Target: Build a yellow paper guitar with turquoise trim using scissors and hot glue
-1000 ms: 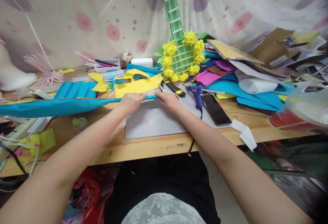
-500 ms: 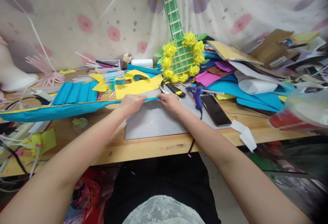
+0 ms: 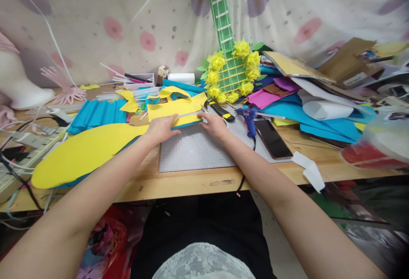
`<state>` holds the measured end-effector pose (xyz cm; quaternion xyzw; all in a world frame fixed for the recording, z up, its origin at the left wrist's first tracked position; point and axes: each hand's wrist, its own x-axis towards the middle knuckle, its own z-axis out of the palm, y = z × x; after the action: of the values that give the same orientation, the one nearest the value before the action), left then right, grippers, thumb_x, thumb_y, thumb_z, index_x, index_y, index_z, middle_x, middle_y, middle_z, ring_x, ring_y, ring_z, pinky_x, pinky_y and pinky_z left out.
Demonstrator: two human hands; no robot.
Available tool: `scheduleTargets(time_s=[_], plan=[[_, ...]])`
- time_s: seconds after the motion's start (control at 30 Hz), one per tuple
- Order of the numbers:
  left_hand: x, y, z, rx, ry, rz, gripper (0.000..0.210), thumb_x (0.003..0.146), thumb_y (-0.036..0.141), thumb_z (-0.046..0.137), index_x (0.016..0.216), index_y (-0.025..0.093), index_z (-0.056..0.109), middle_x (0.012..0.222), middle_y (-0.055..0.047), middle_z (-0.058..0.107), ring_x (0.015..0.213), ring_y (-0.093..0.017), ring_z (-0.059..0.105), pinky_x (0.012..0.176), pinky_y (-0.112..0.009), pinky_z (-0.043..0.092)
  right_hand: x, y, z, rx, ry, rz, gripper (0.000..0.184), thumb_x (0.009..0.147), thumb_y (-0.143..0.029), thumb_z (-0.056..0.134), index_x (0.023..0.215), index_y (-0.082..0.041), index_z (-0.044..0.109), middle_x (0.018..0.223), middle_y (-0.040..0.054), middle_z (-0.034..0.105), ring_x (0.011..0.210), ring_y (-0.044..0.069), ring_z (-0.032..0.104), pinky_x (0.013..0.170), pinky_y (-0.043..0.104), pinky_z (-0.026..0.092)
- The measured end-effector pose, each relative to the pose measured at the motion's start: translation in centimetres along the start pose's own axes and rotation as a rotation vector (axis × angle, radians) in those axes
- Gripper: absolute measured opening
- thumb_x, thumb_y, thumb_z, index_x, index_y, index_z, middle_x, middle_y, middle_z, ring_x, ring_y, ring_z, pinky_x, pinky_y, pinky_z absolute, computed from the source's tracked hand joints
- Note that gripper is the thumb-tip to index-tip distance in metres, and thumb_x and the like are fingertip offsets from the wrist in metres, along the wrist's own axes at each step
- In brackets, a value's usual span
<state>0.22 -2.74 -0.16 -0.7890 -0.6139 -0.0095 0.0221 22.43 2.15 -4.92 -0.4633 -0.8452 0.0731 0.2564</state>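
Note:
A long paddle-shaped paper piece (image 3: 86,149), yellow on its upper face with a blue edge, lies across the left of the table. Its wide rounded end is at the left, and its narrow neck passes between my hands. My left hand (image 3: 162,128) grips the neck, fingers on the yellow face and thumb at the near edge. At the neck's right end, my right hand (image 3: 213,125) pinches the tip. Just behind the right hand lie scissors (image 3: 205,108), partly hidden. Under the neck is a grey cutting mat (image 3: 194,155).
A blue glue gun (image 3: 250,121) and a phone (image 3: 274,139) lie right of my hands. A green paper guitar with yellow flowers (image 3: 227,72) leans at the back. Yellow paper (image 3: 179,107) lies behind the neck; coloured sheets (image 3: 315,119) pile at right. A power strip (image 3: 25,155) stands left.
The paddle-shaped piece has turned from its blue edge to show its yellow face upward, its wide end coming nearer. Both hands still hold the neck. The view has shifted slightly.

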Motion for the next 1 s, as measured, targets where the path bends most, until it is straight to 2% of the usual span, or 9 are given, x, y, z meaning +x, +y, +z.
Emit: scheduleTargets(time_s=[0.1, 0.2, 0.3, 0.4, 0.47, 0.57, 0.67, 0.83, 1.0], plan=[[0.0, -0.5, -0.6, -0.056, -0.054, -0.009, 0.073, 0.076, 0.051, 0.058, 0.138, 0.020, 0.036, 0.133, -0.011, 0.052, 0.117, -0.029, 0.052, 0.091, -0.035, 0.042, 0.0, 0.0, 0.2, -0.012, -0.004, -0.009, 0.036, 0.080, -0.018, 0.056, 0.116, -0.021, 0.058, 0.115, 0.0073, 0.064, 0.105, 0.025, 0.060, 0.088, 0.039, 0.046], [-0.1, -1.8, -1.8, -0.081, -0.185, 0.057, 0.085, 0.071, 0.050, 0.062, 0.142, 0.019, 0.029, 0.141, -0.011, 0.043, 0.124, -0.027, 0.045, 0.097, -0.032, 0.038, -0.1, 0.0, 0.3, -0.035, -0.028, -0.018, 0.036, 0.080, -0.018, 0.055, 0.116, -0.018, 0.058, 0.117, 0.0097, 0.063, 0.107, 0.025, 0.059, 0.089, 0.039, 0.045], [-0.5, -3.8, -3.1, -0.071, -0.301, 0.044, 0.078, 0.075, 0.053, 0.055, 0.141, 0.020, 0.032, 0.141, -0.009, 0.044, 0.125, -0.025, 0.044, 0.099, -0.030, 0.035, -0.4, 0.1, 0.5, -0.055, -0.066, -0.021, 0.037, 0.080, -0.016, 0.054, 0.117, -0.016, 0.058, 0.118, 0.0109, 0.063, 0.108, 0.025, 0.058, 0.090, 0.039, 0.044], [-1.2, -5.9, -3.8, -0.082, -0.305, -0.056, 0.063, 0.083, 0.052, 0.040, 0.137, 0.019, 0.039, 0.136, -0.008, 0.049, 0.121, -0.023, 0.049, 0.097, -0.030, 0.037, -0.6, 0.0, 0.8, -0.055, -0.088, -0.048, 0.038, 0.079, -0.012, 0.052, 0.116, -0.015, 0.058, 0.120, 0.0107, 0.062, 0.110, 0.024, 0.057, 0.092, 0.037, 0.043], [-1.7, -6.8, -3.7, -0.077, -0.301, -0.079, 0.062, 0.084, 0.052, 0.037, 0.135, 0.017, 0.042, 0.135, -0.010, 0.050, 0.119, -0.024, 0.050, 0.096, -0.031, 0.038, -0.6, -0.4, 1.0, -0.041, -0.081, -0.084, 0.039, 0.078, -0.011, 0.052, 0.116, -0.014, 0.058, 0.121, 0.0106, 0.061, 0.111, 0.023, 0.056, 0.095, 0.037, 0.042], [-2.2, -7.0, -3.3, -0.024, -0.315, -0.022, 0.070, 0.077, 0.058, 0.045, 0.134, 0.017, 0.044, 0.134, -0.012, 0.050, 0.118, -0.028, 0.050, 0.093, -0.032, 0.039, -0.4, -1.3, 1.2, -0.004, -0.064, -0.152, 0.040, 0.080, -0.022, 0.056, 0.119, -0.013, 0.056, 0.123, 0.0114, 0.059, 0.114, 0.023, 0.054, 0.098, 0.037, 0.040], [-2.2, -6.5, -2.7, 0.051, -0.310, 0.049, 0.076, 0.069, 0.060, 0.056, 0.133, 0.021, 0.044, 0.131, -0.011, 0.053, 0.117, -0.029, 0.050, 0.092, -0.033, 0.039, 0.1, -2.4, 1.6, 0.028, -0.087, -0.234, 0.050, 0.079, -0.035, 0.062, 0.123, -0.012, 0.053, 0.129, 0.0144, 0.055, 0.120, 0.025, 0.049, 0.101, 0.039, 0.037], [-1.6, -5.9, -2.1, 0.099, -0.287, 0.011, 0.070, 0.068, 0.055, 0.059, 0.129, 0.024, 0.048, 0.123, -0.009, 0.059, 0.110, -0.028, 0.055, 0.085, -0.032, 0.042, 1.8, -3.4, 2.8, -0.002, -0.142, -0.272, 0.067, 0.076, -0.044, 0.065, 0.130, -0.011, 0.046, 0.139, 0.0198, 0.042, 0.129, 0.029, 0.039, 0.104, 0.045, 0.031], [-1.3, -6.4, -2.5, -0.021, -0.324, -0.047, 0.078, 0.063, 0.051, 0.065, 0.131, 0.019, 0.044, 0.121, -0.010, 0.061, 0.109, -0.026, 0.057, 0.084, -0.029, 0.043, 2.9, -3.5, 3.2, -0.015, -0.213, -0.259, 0.064, 0.079, -0.046, 0.061, 0.129, -0.009, 0.047, 0.128, 0.0185, 0.054, 0.118, 0.028, 0.050, 0.100, 0.040, 0.036]])
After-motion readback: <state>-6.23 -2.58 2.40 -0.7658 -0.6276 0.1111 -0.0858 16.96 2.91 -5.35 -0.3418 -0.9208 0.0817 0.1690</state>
